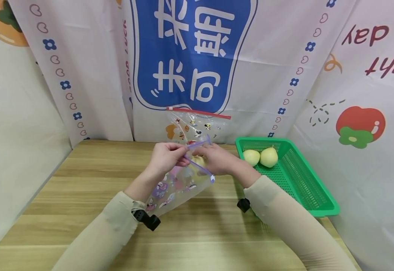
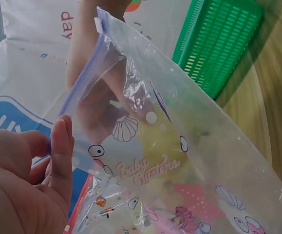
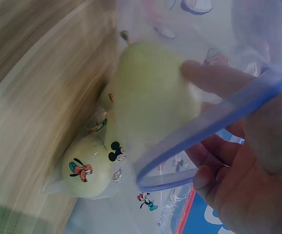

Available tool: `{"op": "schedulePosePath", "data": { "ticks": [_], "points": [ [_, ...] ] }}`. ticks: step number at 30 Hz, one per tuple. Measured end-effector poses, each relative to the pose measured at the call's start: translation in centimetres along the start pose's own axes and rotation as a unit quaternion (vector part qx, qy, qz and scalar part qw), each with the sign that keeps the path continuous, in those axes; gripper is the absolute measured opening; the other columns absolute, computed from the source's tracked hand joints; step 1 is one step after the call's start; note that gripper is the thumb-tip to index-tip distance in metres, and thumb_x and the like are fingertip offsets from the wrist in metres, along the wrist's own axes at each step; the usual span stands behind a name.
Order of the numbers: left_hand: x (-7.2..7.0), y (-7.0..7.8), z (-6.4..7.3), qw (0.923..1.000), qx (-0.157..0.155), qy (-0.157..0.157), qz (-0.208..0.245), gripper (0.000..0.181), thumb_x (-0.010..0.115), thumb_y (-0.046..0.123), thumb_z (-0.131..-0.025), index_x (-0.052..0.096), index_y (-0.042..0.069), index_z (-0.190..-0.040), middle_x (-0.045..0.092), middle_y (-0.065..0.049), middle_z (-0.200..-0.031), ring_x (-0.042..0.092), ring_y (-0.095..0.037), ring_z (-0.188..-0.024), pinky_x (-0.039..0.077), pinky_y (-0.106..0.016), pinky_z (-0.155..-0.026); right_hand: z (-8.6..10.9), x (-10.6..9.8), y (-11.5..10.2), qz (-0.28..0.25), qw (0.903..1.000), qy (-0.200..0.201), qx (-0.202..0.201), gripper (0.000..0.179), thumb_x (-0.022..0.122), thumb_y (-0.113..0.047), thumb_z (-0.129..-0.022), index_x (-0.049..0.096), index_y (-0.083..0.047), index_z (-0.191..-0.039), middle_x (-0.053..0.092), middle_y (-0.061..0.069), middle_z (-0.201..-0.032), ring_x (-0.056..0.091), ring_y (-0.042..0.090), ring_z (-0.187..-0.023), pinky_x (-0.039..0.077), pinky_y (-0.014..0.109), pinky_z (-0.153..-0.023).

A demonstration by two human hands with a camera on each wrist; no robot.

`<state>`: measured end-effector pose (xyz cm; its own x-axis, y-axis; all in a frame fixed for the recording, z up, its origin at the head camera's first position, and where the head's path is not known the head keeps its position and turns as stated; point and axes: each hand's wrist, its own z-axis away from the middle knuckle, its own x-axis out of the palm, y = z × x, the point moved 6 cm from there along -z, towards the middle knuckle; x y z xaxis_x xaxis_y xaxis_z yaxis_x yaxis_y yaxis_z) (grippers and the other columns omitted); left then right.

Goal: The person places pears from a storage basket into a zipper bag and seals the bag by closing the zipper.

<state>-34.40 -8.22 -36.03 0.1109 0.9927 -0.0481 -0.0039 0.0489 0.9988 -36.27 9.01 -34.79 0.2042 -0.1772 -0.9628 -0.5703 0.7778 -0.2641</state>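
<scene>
My left hand (image 1: pixel 168 160) pinches the purple-zip edge of a clear printed slider bag (image 1: pixel 183 184), fingers and thumb closed on its rim in the left wrist view. The bag's mouth gapes toward the right. Through that mouth reaches my right hand (image 1: pixel 217 159). A pale yellow-green pear (image 3: pixel 153 92) shows through the plastic, and one fingertip of the right hand lies against its side. The other right fingers (image 3: pixel 206 151) bend loosely apart from it. Part of the pear is hidden by the bag and hand in the head view.
Behind stands another clear bag with a red zip (image 1: pixel 200 113), cartoon prints and pears (image 3: pixel 87 165) inside. At the right a green basket (image 1: pixel 313 180) holds two pears (image 1: pixel 269 157). A printed cloth (image 1: pixel 268 56) hangs behind the wooden table (image 1: pixel 81 195).
</scene>
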Motion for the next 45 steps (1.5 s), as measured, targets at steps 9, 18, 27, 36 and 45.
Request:
{"op": "schedulePosePath", "data": {
  "ticks": [9,18,27,36,45],
  "points": [
    [-0.6,-0.1,-0.3,0.9997,0.005,0.010,0.022,0.030,0.068,0.010,-0.109,0.073,-0.015,-0.125,0.077,-0.004,-0.078,0.076,-0.008,-0.065,0.068,-0.022,-0.068,0.5,-0.8,0.7,-0.058,0.9981,0.007,-0.017,0.032,0.074,-0.017,-0.104,0.075,-0.010,-0.135,0.079,0.010,-0.130,0.077,0.028,-0.116,0.066,0.041,-0.099],
    [-1.1,-0.2,0.0,0.9997,0.002,0.007,0.023,0.033,0.068,0.011,-0.108,0.071,-0.017,-0.127,0.076,-0.003,-0.076,0.075,-0.008,-0.063,0.068,-0.022,-0.067,1.7,-2.8,3.3,-0.086,0.9940,0.062,0.026,0.027,0.071,-0.024,-0.105,0.078,-0.012,-0.129,0.081,0.003,-0.114,0.075,0.018,-0.105,0.066,0.041,-0.093],
    [-1.4,-0.6,-0.2,0.9999,0.005,-0.006,0.012,0.035,0.068,0.013,-0.109,0.071,-0.016,-0.128,0.076,-0.003,-0.078,0.075,-0.008,-0.065,0.068,-0.022,-0.068,2.8,-4.4,7.3,-0.115,0.9862,0.078,0.090,0.029,0.070,-0.026,-0.107,0.076,-0.010,-0.131,0.078,0.009,-0.122,0.072,0.026,-0.113,0.064,0.047,-0.100],
    [-1.3,-0.4,0.1,0.9996,0.013,-0.015,0.018,0.035,0.067,0.013,-0.110,0.070,-0.017,-0.128,0.076,-0.002,-0.078,0.075,-0.008,-0.064,0.068,-0.021,-0.067,3.9,-5.0,12.3,-0.131,0.9754,0.084,0.156,0.034,0.064,-0.030,-0.110,0.072,-0.010,-0.137,0.074,0.014,-0.131,0.069,0.032,-0.121,0.060,0.053,-0.107],
    [-1.6,-0.3,0.3,0.9998,0.007,-0.016,0.006,0.034,0.067,0.015,-0.111,0.072,-0.013,-0.129,0.075,-0.002,-0.080,0.075,-0.009,-0.066,0.068,-0.022,-0.067,5.2,-5.0,17.1,-0.130,0.9677,0.098,0.192,0.040,0.061,-0.029,-0.110,0.069,-0.003,-0.140,0.072,0.020,-0.136,0.066,0.039,-0.126,0.056,0.059,-0.112]
  ]
}}
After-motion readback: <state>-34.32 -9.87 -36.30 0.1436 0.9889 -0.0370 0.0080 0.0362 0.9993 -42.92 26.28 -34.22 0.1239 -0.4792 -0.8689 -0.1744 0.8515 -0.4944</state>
